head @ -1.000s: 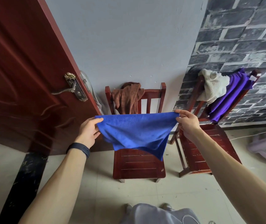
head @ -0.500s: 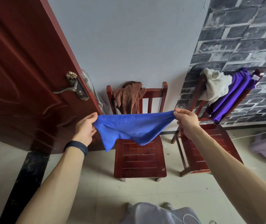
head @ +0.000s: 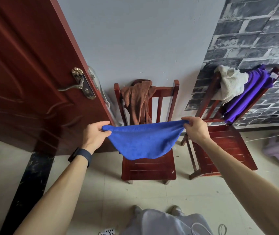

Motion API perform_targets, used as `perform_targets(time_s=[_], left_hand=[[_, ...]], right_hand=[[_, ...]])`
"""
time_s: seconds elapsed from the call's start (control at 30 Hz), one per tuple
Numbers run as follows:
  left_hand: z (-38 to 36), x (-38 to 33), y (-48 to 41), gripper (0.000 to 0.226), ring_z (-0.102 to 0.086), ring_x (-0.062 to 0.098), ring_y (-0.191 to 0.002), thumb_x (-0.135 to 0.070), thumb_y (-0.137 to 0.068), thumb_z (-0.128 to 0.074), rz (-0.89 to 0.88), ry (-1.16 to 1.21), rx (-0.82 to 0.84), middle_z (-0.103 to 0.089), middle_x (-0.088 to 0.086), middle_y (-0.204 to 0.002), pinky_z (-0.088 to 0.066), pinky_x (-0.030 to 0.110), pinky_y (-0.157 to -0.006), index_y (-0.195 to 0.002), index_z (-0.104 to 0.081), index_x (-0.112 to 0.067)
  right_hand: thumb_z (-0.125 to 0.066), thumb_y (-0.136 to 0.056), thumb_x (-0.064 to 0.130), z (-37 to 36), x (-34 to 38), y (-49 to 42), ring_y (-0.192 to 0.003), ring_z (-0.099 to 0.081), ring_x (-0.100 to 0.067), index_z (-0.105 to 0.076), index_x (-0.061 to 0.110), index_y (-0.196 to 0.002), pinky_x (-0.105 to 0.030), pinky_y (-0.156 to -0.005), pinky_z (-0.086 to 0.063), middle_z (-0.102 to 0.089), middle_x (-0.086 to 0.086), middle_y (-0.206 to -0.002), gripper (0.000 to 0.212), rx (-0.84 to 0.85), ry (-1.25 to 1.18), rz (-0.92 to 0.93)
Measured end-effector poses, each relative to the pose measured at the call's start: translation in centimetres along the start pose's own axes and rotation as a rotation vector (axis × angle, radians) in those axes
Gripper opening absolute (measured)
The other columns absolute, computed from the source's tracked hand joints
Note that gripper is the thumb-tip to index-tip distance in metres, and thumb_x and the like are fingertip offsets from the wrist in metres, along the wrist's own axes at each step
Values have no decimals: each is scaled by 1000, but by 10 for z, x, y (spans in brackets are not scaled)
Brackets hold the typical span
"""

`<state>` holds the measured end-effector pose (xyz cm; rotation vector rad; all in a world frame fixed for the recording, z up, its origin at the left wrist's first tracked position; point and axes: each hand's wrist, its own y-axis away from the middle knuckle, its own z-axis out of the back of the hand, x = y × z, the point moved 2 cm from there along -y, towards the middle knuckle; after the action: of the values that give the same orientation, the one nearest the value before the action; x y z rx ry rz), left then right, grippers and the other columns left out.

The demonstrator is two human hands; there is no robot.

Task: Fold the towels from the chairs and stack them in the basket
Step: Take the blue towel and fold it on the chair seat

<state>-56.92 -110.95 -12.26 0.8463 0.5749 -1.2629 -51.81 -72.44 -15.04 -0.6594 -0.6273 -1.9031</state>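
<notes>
Blue towel [head: 143, 143]: held in the air in front of you, over the seat of the middle chair [head: 148, 165]. Its top edge is stretched between your two hands; the body sags down in a rounded curve.

Your left hand [head: 94, 134]: closed in a pinch on the towel's left top corner, thumb above, fingers curled under. A dark band [head: 81, 155] sits on that wrist.

Your right hand [head: 195, 129]: closed on the towel's right top corner, cloth bunched in the fingers.

Brown towel [head: 139, 100]: draped over the backrest of the middle chair, hanging down behind the blue one.

Right chair [head: 226, 150]: stands just beside the middle chair, against the brick-pattern wall [head: 254, 39]. A white towel [head: 230, 83] and a purple towel [head: 248, 94] hang over its backrest, touching each other, white to the left.

Red door [head: 25, 73]: at your left, open, with a metal lever handle [head: 77, 85].

Floor [head: 152, 197]: pale tile; your feet and light clothing show at the bottom edge.
</notes>
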Motion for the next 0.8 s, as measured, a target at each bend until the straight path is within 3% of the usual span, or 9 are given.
perform_targets(time_s=[0.07, 0.2, 0.33, 0.57, 0.67, 0.8], left_hand=[[-3, 10, 5, 36, -68, 20, -95, -9, -80, -76, -68, -215, -43, -75, 3, -102, -48, 24, -85, -115, -75, -17], [-14, 39, 18, 11, -64, 31, -87, -30, -82, -76, -200, -596, -130, -70, 3, -89, -50, 37, -69, -93, -79, -28], [-26, 79, 38, 15, -59, 27, -89, -43, -86, -71, -195, -821, -34, -70, -4, -93, -45, 33, -68, -96, -78, -33], [-38, 124, 46, 25, -63, 23, -96, -50, -90, -61, -119, -894, 207, -68, -5, -98, -46, 30, -69, -98, -75, -31], [-46, 126, 32, 25, -65, 25, -98, -49, -92, -59, -79, -855, 231, -68, -3, -102, -45, 29, -65, -94, -73, -28], [-63, 119, 3, 22, -66, 30, -93, -47, -93, -58, 27, -750, 196, -71, 1, -97, -43, 28, -63, -97, -70, -29]], right_hand=[[-54, -94, 6, -6, -11, 8, -105, -63, -32, -71, 12, -121, -25, -92, -41, -65, -14, -113, 33, -11, 92, 37], [-54, -97, 8, -21, -35, 36, -103, -61, -33, -72, 8, -118, -32, -88, -44, -64, -15, -110, 28, 1, 216, 61], [-54, -97, 10, -40, -60, 71, -98, -61, -28, -73, 10, -114, -31, -84, -45, -63, -9, -108, 25, 57, 280, 12], [-55, -96, 10, -60, -95, 112, -102, -60, -27, -75, 13, -111, -29, -88, -42, -57, -6, -115, 25, 192, 352, -134], [-55, -96, 14, -61, -92, 100, -103, -61, -30, -74, 17, -113, -32, -85, -43, -56, -7, -116, 26, 180, 378, -172], [-52, -93, 27, -69, -89, 64, -100, -62, -29, -73, 36, -111, -32, -74, -42, -59, 1, -104, 29, 209, 401, -290]])
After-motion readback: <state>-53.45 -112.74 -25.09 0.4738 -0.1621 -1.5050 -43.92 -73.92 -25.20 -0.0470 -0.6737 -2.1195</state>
